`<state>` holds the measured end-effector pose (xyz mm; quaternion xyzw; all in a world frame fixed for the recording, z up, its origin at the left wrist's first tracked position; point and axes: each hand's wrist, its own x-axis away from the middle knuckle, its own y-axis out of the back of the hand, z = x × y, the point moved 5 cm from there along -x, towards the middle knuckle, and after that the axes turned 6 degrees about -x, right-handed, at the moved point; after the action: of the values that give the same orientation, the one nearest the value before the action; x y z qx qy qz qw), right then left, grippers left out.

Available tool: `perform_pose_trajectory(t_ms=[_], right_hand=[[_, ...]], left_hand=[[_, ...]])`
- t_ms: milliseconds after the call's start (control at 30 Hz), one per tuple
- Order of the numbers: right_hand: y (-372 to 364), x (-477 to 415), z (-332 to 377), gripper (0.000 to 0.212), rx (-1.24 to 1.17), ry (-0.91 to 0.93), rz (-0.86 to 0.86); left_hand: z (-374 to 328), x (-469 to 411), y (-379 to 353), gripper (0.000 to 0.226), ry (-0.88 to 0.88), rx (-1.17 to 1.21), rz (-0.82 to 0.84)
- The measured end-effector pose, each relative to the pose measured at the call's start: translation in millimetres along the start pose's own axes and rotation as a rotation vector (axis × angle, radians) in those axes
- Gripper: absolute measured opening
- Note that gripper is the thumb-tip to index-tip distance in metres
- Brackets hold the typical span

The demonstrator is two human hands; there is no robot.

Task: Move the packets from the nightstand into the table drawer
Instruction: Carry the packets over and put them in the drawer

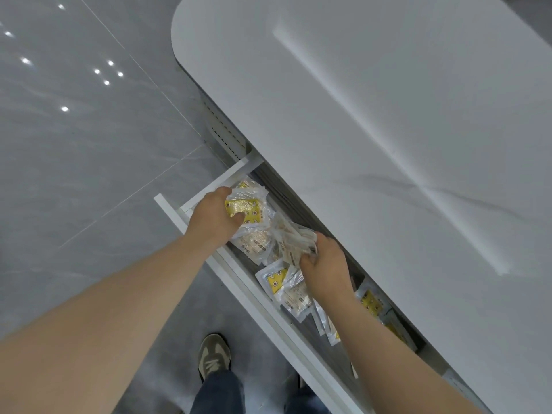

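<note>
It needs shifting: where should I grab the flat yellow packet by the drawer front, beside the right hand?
Pinch the yellow packet's bare white sealed edge nearest the left hand, coming from above: it lies flat, and a clear packet overlaps its other side.

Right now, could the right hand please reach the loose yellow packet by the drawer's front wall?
Likely yes: the yellow packet lies exposed beside the right hand, though its grip is full.

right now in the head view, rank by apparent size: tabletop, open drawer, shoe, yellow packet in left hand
1. tabletop
2. open drawer
3. shoe and yellow packet: too alike to rank; the left hand covers part of it
</note>
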<state>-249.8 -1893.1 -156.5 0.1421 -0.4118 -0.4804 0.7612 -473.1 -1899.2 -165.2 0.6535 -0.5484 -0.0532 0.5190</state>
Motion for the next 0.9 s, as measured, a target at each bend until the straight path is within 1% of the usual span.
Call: perform_pose_trajectory(t_ms=[133,233,367,467,567,767,900], right_hand=[[-6.9,-7.1,4.6,0.034,-0.047,-0.043,-0.002],[-13.7,-10.2,5.0,0.033,-0.015,-0.061,0.013],[-26.2,-9.2,3.7,0.028,-0.012,-0.068,0.041],[-33.8,-6.4,2.8,0.028,-0.072,-0.089,0.046],[-37.2,-7.5,2.1,0.033,-0.124,-0.113,0.005],[-28.7,-6.8,-11.0,0.046,-0.058,-0.170,-0.077],[-18.2,2.2,-26.5,0.041,0.044,-0.203,-0.089]], left_hand=[[5.5,7.5,0.0,0.048,-0.021,0.011,-0.016],[10.2,16.6,-2.7,0.043,-0.055,0.032,-0.039],[13.2,25.8,-6.2,0.041,-0.146,0.004,-0.058],[13.5,31.3,-6.4,0.041,-0.197,-0.002,-0.068],[14.1,34.6,-7.4,0.041,-0.210,-0.016,-0.086],[9.1,44.9,-18.4,0.039,-0.221,-0.081,-0.078],[5.4,52.6,-26.7,0.041,-0.212,-0.100,-0.053]])
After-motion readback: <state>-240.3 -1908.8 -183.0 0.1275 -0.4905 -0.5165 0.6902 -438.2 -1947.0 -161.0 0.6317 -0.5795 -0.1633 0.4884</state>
